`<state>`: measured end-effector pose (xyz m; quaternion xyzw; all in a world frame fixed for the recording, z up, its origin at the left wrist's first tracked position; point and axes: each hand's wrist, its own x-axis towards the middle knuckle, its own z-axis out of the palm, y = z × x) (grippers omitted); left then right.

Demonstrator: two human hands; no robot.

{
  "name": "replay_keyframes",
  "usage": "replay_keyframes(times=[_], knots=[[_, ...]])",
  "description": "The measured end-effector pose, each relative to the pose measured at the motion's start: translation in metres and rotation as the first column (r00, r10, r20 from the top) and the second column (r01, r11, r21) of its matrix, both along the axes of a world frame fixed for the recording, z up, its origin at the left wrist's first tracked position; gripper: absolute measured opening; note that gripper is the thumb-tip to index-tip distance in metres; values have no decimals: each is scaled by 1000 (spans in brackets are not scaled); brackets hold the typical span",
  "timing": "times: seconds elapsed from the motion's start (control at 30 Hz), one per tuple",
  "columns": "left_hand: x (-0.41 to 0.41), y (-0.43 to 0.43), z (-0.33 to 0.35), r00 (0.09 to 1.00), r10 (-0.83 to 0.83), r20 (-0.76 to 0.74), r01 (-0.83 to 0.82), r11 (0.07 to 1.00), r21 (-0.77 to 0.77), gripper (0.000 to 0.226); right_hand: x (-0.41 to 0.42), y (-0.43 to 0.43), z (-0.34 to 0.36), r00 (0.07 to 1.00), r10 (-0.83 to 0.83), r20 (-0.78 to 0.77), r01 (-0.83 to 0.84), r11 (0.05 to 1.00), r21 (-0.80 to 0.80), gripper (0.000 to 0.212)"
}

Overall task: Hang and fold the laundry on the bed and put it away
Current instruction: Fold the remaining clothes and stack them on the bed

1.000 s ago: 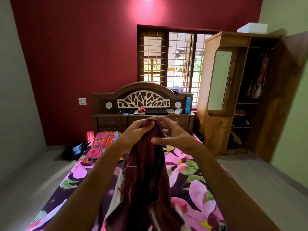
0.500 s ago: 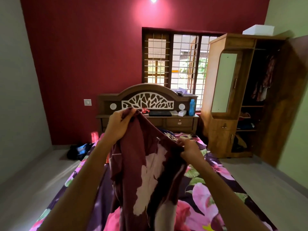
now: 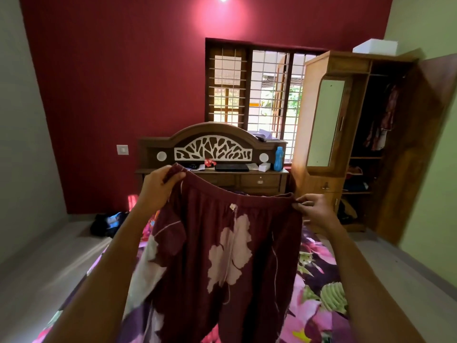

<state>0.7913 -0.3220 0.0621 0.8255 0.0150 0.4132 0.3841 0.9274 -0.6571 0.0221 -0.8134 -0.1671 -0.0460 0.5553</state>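
No legible writing anywhere; small pale tag (image 3: 232,206) at centre of waistband, too small to read.

Both arms extended forward and up, well apart, over bed (image 3: 319,288). Left hand (image 3: 158,186) raised higher, fingers curled around left end of waistband, fabric bunched in closed fist. Right hand (image 3: 312,209) lower, thumb and fingertips pinching right end of waistband, remaining fingers loosely bent.

Maroon garment (image 3: 222,263) with pale floral print stretched between hands, waistband sloping down from left to right, rest hanging down in front of floral bedsheet. Lower edge out of frame.

Beyond: carved headboard (image 3: 212,149) with blue bottle (image 3: 278,158) on its shelf. Open wardrobe (image 3: 329,189) right of bed, clothes hanging inside, white box (image 3: 374,47) on top.
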Motion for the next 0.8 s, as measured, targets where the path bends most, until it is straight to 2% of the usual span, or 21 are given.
replay_keyframes(times=[0.03,0.1,0.17,0.2,0.27,0.33,0.37,0.43,0.5,0.57,0.67,0.73,0.8], knots=[[1,-2,-1,1000,6,20,-5,999,-46,9,-6,0,4,993,101,-68,-95,992,88,15],[1,-5,0,996,-13,87,34,969,-243,15,-19,3,17,957,250,-149,-215,952,218,20],[-4,-9,11,985,-68,156,133,879,-457,16,-32,3,36,937,304,-173,-240,919,312,21],[-8,-11,18,980,-122,155,185,838,-513,15,-39,2,45,931,324,-170,-243,894,376,18],[-19,-13,35,936,-324,137,343,752,-563,12,-51,0,63,909,402,-109,-285,790,543,13],[-29,-15,54,819,-558,133,510,600,-616,22,-56,4,81,896,442,-44,-288,654,700,14],[-27,-16,62,801,-589,108,514,584,-628,25,-54,10,88,894,441,-72,-248,624,741,14],[-15,-21,77,885,-466,2,354,670,-653,23,-43,28,101,900,386,-204,-108,649,753,12],[1,-23,82,967,-253,-28,171,727,-665,21,-37,43,110,903,316,-290,-9,690,724,18],[15,-28,80,974,-225,-3,155,680,-717,22,-41,54,118,937,268,-222,-63,757,651,22],[25,-54,75,927,-372,40,283,629,-724,21,-65,85,128,967,235,99,-255,890,379,17],[25,-78,72,870,-485,85,392,577,-716,24,-81,112,124,915,271,298,-326,933,152,14],[22,-90,69,812,-562,156,466,465,-753,35,-83,135,112,814,307,492,-255,952,-171,24]])
